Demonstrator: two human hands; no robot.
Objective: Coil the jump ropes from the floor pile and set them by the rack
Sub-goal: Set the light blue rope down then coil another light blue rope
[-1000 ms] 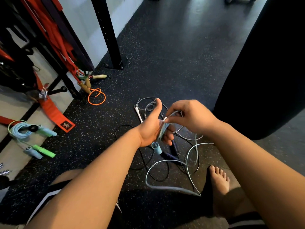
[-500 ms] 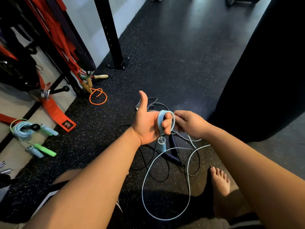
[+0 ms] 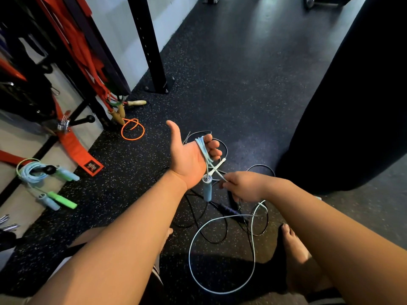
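Note:
My left hand (image 3: pixel 189 157) is palm up above the floor pile, thumb out, fingers curled round several turns of a light blue jump rope (image 3: pixel 203 150). The rope's blue handle (image 3: pixel 207 188) hangs below the heel of that hand. My right hand (image 3: pixel 244 187) pinches the same rope just right of the handle. The free length trails down in a wide loop (image 3: pixel 220 256) on the floor. Under both hands lie black ropes (image 3: pixel 193 214) and a white-handled rope (image 3: pixel 217 167) in a tangle.
Coiled blue and green-handled ropes (image 3: pixel 41 175) lie by the rack (image 3: pixel 94 111) at the left, with an orange rope (image 3: pixel 133 129) and wooden handles nearer the black post (image 3: pixel 152 51). A black punching bag (image 3: pixel 352 95) stands right. My bare foot (image 3: pixel 297 256) rests by the loop.
My right hand has dropped from beside the left fingers to below the left wrist, drawing the rope down. The handle hangs lower and the floor loop has shifted.

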